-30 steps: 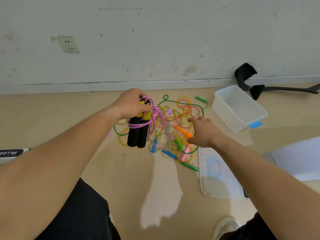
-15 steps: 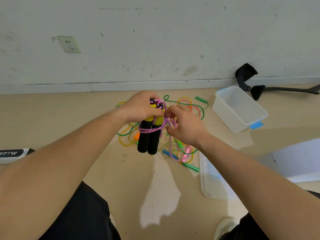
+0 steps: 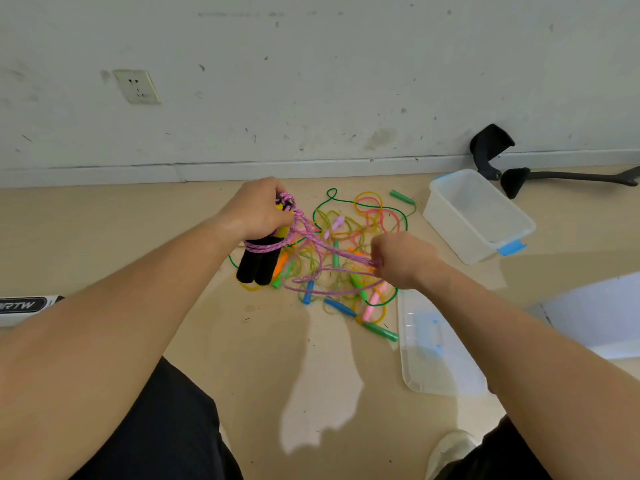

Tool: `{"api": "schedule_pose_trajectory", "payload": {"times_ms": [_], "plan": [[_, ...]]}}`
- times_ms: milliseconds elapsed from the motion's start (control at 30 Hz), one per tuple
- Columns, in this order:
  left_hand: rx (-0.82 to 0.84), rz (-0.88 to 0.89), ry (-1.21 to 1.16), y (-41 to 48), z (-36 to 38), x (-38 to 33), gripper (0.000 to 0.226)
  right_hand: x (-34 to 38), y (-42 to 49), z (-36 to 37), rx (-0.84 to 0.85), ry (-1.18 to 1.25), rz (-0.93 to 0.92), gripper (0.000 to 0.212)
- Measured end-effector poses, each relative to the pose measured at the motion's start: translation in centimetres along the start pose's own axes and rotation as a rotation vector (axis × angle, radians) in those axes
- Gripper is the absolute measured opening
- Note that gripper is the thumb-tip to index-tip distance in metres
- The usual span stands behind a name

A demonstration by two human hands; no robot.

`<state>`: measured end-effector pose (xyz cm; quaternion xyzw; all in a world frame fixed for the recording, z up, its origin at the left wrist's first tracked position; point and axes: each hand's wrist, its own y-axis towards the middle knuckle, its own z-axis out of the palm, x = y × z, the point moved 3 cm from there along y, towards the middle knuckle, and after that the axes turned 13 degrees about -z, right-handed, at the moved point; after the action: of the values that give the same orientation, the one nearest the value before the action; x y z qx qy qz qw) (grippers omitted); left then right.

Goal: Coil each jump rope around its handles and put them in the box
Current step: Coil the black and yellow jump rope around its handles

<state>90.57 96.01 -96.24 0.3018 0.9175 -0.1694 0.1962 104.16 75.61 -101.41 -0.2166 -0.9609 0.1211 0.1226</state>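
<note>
My left hand (image 3: 258,211) grips the top of two black foam handles (image 3: 258,263) held together, with a few turns of pink braided rope (image 3: 322,244) wound around them. My right hand (image 3: 403,259) pinches that pink rope about a hand's width to the right, so the strands stretch between both hands and loose loops hang below. Under the hands lies a tangled pile of thin coloured jump ropes (image 3: 349,233) with green, blue, pink and orange handles. The clear plastic box (image 3: 450,216) with blue clips stands open at the right, with nothing inside.
The box's clear lid (image 3: 436,351) lies flat on the floor below my right forearm. A black object (image 3: 491,147) and a dark bar rest against the wall behind the box. A white sheet (image 3: 602,313) lies far right. My knees and a shoe show at the bottom.
My right hand moved from beside the handles out to the right and down, drawing the pink rope taut. My left hand with the handles shifted slightly left.
</note>
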Motion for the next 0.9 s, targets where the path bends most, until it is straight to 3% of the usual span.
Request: {"api": "schedule_pose_trajectory", "payload": {"times_ms": [200, 267, 400, 467, 567, 633, 700, 800, 900], "plan": [[0.060, -0.009, -0.107, 0.0, -0.1, 0.0, 0.031, -2.0, -0.8, 1.7, 0.299, -0.102, 0.080, 0.043], [0.110, 0.039, -0.146, -0.5, 0.2, -0.8, 0.026, -1.2, -0.3, 1.5, 0.195, -0.021, 0.035, 0.054], [0.235, 0.123, -0.219, -1.7, 0.5, -2.4, 0.021, 1.9, 0.4, -0.6, -0.183, 0.371, -0.114, 0.071], [0.295, 0.134, -0.277, -2.2, 0.6, -2.8, 0.021, 2.8, 1.0, -1.1, -0.192, 0.549, -0.143, 0.059], [0.364, 0.117, -0.373, -2.4, 0.5, -2.8, 0.022, 2.7, 1.2, -1.3, -0.189, 0.841, -0.132, 0.011], [0.390, 0.101, -0.419, -2.3, 0.4, -2.6, 0.021, 2.4, 0.9, -1.6, -0.194, 1.139, -0.121, 0.023], [0.408, 0.078, -0.458, -2.2, 0.5, -2.3, 0.019, 2.6, 0.3, -2.1, -0.183, 1.254, -0.099, 0.036], [0.447, 0.013, -0.561, -2.2, 0.7, -2.3, 0.016, 2.9, 0.2, -2.4, -0.221, 1.089, -0.092, 0.050], [0.473, -0.056, -0.676, -2.2, 0.9, -2.3, 0.014, 3.5, -0.3, -2.2, -0.138, 1.054, -0.117, 0.044]]}}
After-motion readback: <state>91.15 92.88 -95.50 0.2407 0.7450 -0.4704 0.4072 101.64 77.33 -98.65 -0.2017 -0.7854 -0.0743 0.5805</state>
